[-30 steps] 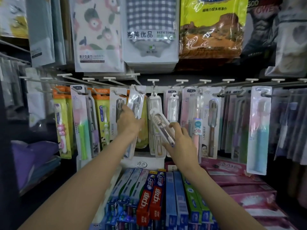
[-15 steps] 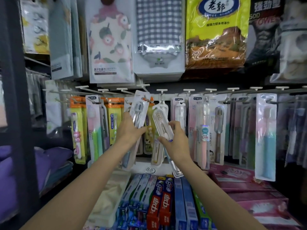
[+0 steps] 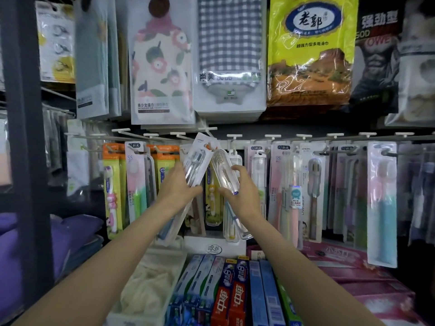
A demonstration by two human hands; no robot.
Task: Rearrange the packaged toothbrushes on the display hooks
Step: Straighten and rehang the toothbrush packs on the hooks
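Observation:
My left hand (image 3: 177, 189) grips a white toothbrush pack with a grey brush (image 3: 196, 161), tilted with its top leaning right. My right hand (image 3: 240, 187) holds a clear toothbrush case with a beige brush (image 3: 223, 170), tilted with its top leaning left. The tops of the two packs nearly meet below a white display hook (image 3: 208, 131). More packaged toothbrushes hang in a row on hooks left and right, among them an orange-and-yellow pack (image 3: 113, 184) and a pink pack (image 3: 289, 189). Both packs' lower ends are partly hidden behind my hands.
Towel packs hang above, including a checked one (image 3: 229, 55) and a yellow one (image 3: 310, 50). Toothpaste boxes (image 3: 233, 295) lie on the shelf below, pink boxes (image 3: 353, 267) at the right. A dark upright post (image 3: 28, 137) stands at the left.
Both hands have moved closer together and up. The clear case in my right hand has swung from slanting to nearly upright, its top now beside the top of the left pack.

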